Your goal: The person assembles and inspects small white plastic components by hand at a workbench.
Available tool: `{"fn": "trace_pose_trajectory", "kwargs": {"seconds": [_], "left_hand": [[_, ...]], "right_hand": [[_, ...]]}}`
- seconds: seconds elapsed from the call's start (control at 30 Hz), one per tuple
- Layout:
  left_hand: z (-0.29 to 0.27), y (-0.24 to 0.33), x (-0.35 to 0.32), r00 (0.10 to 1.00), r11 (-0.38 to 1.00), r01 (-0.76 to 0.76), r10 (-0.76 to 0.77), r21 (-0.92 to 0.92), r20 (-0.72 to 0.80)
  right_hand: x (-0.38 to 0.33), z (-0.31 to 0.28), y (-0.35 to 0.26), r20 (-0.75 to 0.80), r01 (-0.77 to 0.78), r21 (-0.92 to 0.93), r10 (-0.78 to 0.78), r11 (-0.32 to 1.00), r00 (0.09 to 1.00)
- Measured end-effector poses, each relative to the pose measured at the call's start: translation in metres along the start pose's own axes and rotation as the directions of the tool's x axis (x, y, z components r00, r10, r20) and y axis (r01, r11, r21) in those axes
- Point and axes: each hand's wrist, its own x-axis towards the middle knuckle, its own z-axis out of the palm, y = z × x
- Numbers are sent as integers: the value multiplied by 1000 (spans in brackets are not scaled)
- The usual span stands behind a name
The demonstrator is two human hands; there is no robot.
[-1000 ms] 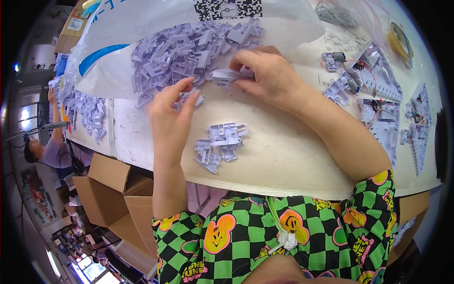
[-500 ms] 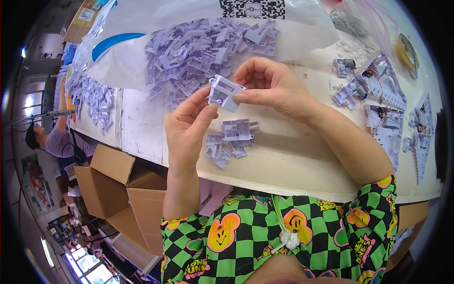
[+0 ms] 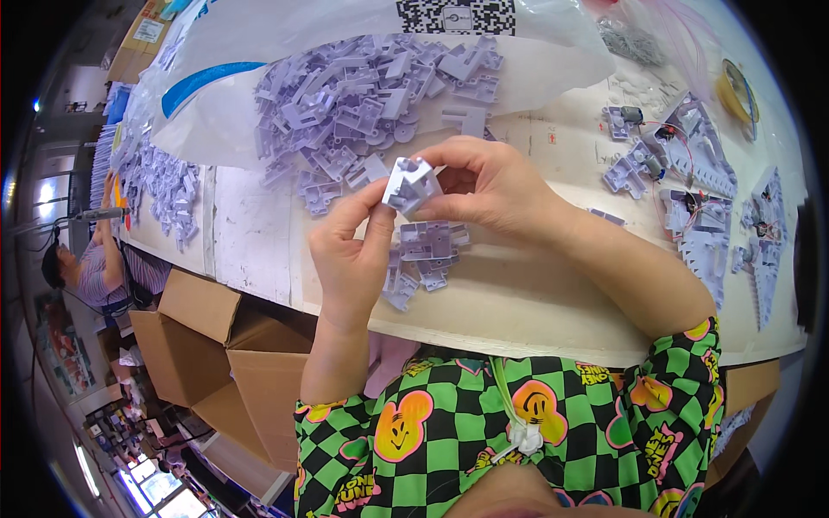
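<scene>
Between my two hands is a small pale-lavender plastic housing (image 3: 409,186), tilted so that an edge with recesses and cut-outs shows. My left hand (image 3: 352,246) pinches its left side between thumb and fingertips. From the right, my right hand (image 3: 492,188) grips it, thumb below and curled fingers above, which hides part of that side. Just under the hands lies a small group of similar plastic housings (image 3: 425,246) on the table. Beyond them spreads a large heap of loose plastic parts (image 3: 345,95) on a clear plastic bag (image 3: 216,121).
Assemblies with small motors and wires (image 3: 695,147) lie at the right, near a yellow bowl (image 3: 738,91). A small plastic piece (image 3: 606,216) rests beyond my right forearm. At the left are another parts heap (image 3: 168,186), an open cardboard box (image 3: 186,345) and a co-worker (image 3: 95,268).
The held housing has been turned from its broad flat face to its recessed edge, and my right hand has come slightly lower. A small piece now shows beyond my right forearm.
</scene>
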Motion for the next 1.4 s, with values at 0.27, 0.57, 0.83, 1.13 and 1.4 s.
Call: {"fn": "trace_pose_trajectory", "kwargs": {"seconds": [0.27, 0.57, 0.83, 1.13, 1.4], "left_hand": [[-7, -4, 5, 959, 775, 260, -136, -576, 250], [-3, 3, 12, 970, 890, 243, -218, -385, 107], [-9, -6, 27, 975, 909, 219, -188, -355, 119], [-19, 0, 53, 980, 971, 36, -80, -237, -181], [-15, 13, 16, 968, 901, 208, -134, -381, 211]], "right_hand": [[3, -13, -10, 169, -220, 200, 187, 955, 968], [2, -6, -10, -67, -66, 163, 78, 984, 995], [3, -16, -14, -39, -178, 399, 211, 899, 977], [6, -22, 0, -147, 55, 254, -18, 966, 989], [-1, -12, -9, 112, 598, -678, -744, 427, 659]]}}
